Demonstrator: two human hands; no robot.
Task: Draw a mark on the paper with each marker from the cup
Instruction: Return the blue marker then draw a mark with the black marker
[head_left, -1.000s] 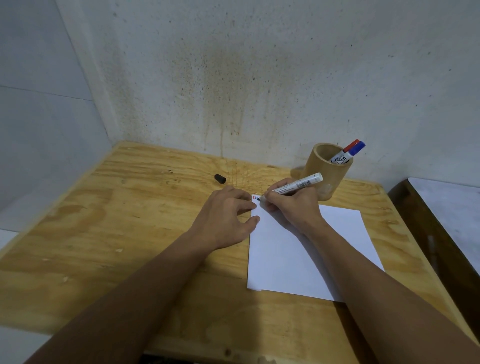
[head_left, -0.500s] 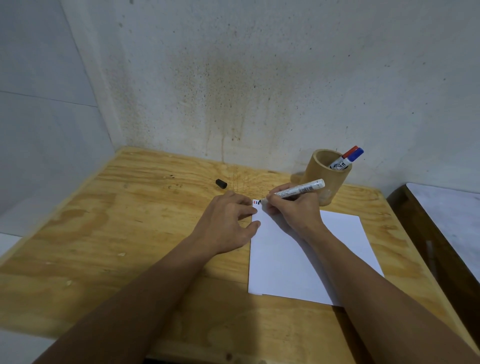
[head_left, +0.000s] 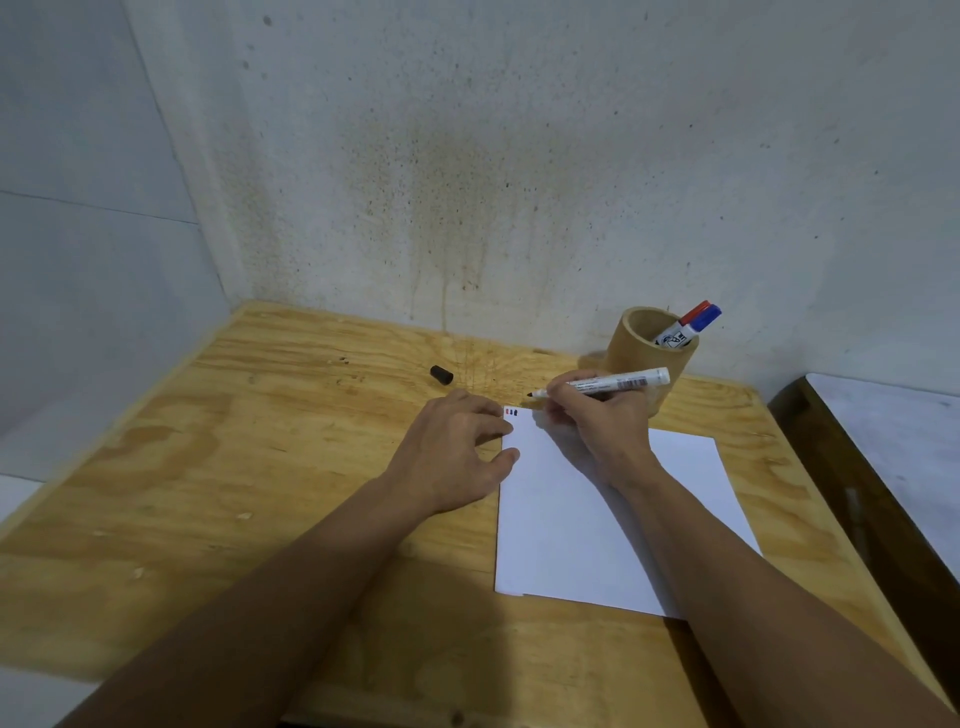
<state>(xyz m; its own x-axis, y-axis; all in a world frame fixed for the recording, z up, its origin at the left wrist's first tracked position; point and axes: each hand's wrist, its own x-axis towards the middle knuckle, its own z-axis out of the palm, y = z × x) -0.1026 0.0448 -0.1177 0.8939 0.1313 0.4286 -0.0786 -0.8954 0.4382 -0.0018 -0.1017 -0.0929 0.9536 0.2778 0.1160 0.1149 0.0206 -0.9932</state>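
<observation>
A white sheet of paper (head_left: 582, 525) lies on the wooden table (head_left: 260, 467). Three short marks (head_left: 511, 412), red, blue and black, sit in its far left corner. My right hand (head_left: 597, 421) grips an uncapped black marker (head_left: 618, 383) with its tip lifted just beyond the paper's corner. My left hand (head_left: 457, 457) rests flat on the table, fingertips on the paper's left edge. The marker's black cap (head_left: 441, 374) lies apart on the table to the far left. A wooden cup (head_left: 644, 358) behind my right hand holds a red marker (head_left: 693, 313) and a blue marker (head_left: 704, 319).
A stained wall rises directly behind the table, and a side wall closes the left. A dark-framed table with a pale top (head_left: 893, 447) stands to the right across a narrow gap. The wooden table's front edge runs close below my forearms.
The marker tip has lifted off the paper's corner and moved a little beyond it, leaving a black mark beside the red and blue ones. My left hand has stayed in place.
</observation>
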